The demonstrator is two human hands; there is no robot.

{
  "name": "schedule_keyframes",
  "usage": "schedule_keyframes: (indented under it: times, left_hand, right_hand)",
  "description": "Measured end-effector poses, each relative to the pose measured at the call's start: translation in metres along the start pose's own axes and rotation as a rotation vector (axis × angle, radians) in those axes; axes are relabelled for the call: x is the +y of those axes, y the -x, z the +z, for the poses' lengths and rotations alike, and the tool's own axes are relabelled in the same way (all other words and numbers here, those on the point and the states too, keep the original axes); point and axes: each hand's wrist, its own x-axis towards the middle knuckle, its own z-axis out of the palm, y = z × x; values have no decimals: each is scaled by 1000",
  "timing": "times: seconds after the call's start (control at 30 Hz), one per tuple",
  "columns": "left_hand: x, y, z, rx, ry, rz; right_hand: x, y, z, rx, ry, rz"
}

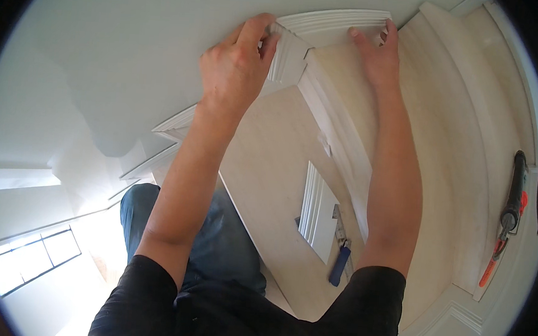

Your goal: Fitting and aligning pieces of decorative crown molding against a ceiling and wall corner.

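A white piece of baseboard with a ridged edge (pixel 336 25) lies against the wall above a pale wooden stair tread. At its left end, my left hand (pixel 237 61) pinches with thumb and fingers where it meets a steeper length of white moulding (pixel 286 58). Some of that hand's fingertips are hidden. My right hand (pixel 379 54) grips the right end of the baseboard, its thumb on the front face and a finger at the top corner. Below, between my forearms, a loose moulding offcut (pixel 319 211) lies on the lower tread over part of a metal square (pixel 338 224).
A blue-handled tool (pixel 339 266) rests beside the offcut. A black and orange caulking gun (pixel 510 210) lies at the far right by the stair edge. Curved steps (pixel 463 118) rise to the right. My bent knee (pixel 138 212) is at lower left, near a bright window (pixel 35 258).
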Motion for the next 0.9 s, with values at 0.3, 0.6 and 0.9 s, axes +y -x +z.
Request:
schedule_keyframes:
  times: [0.3, 0.6, 0.9]
  left_hand:
    - [22, 13, -8, -67, 153, -162]
    - [34, 22, -8, -90, 358, -323]
    - [44, 25, -12, -209, 362, -313]
  right_hand:
    - [11, -4, 3, 18, 10, -142]
    - [-16, 13, 6, 68, 132, -294]
    - [-33, 21, 6, 120, 288, -596]
